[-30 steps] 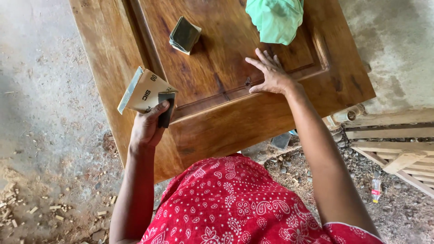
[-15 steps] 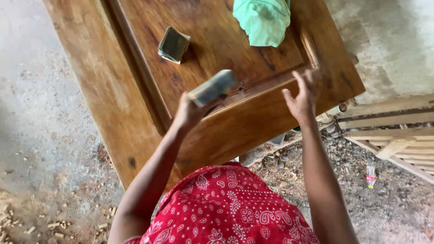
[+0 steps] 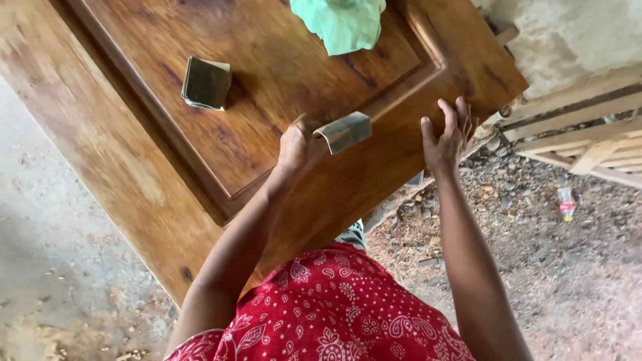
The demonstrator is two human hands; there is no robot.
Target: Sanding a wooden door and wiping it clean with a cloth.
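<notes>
The left hand [image 3: 301,144] is clamped on a folded sheet of sandpaper [image 3: 344,131], held at the lower edge of the recessed panel of a varnished wooden door [image 3: 134,174] that lies flat. The sheet curls upward at its free end, which suggests a light, flexible, abrasive piece that bends readily and is best gripped along its fold, with the fingers pressing it flat to the wood. The right hand [image 3: 447,137] holds nothing; its fingers are spread and rest on the outer frame of the door near the corner, well apart from the left hand. A second folded sandpaper piece [image 3: 207,83] lies loose on the panel, to the upper left of the held sheet and clear of both hands. A crumpled green cloth [image 3: 340,21] sits at the top of the panel, also clear. Beyond the corner of the door, wooden slats [image 3: 582,130] lie on the gravel ground [image 3: 548,267], with a small plastic bottle [image 3: 566,203] among the stones. Nothing on the panel obstructs the held sheet.
</notes>
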